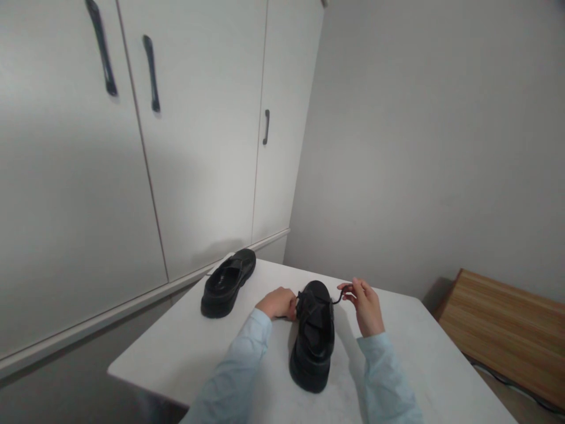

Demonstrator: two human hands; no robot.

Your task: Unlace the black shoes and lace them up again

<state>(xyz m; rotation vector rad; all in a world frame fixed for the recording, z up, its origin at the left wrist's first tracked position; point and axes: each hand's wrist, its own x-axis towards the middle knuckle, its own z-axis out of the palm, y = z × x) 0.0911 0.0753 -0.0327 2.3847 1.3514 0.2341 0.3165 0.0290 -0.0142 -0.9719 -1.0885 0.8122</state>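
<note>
near shoe [314,341]: black, chunky sole, sitting on the white table [185,347] between both hands
left hand [279,302]: curled at the shoe's lace area, grip hidden
right hand [367,305]: pinching the black lace [338,299], pulled taut
2nd shoe [228,282]: far-left corner, untouched

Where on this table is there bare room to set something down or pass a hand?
The white table is bare along its left edge, in front of the far shoe. Its right side, past the right hand, is bare too. It is crowded in the middle, where the left hand and right hand pinch laces at the near shoe.
</note>
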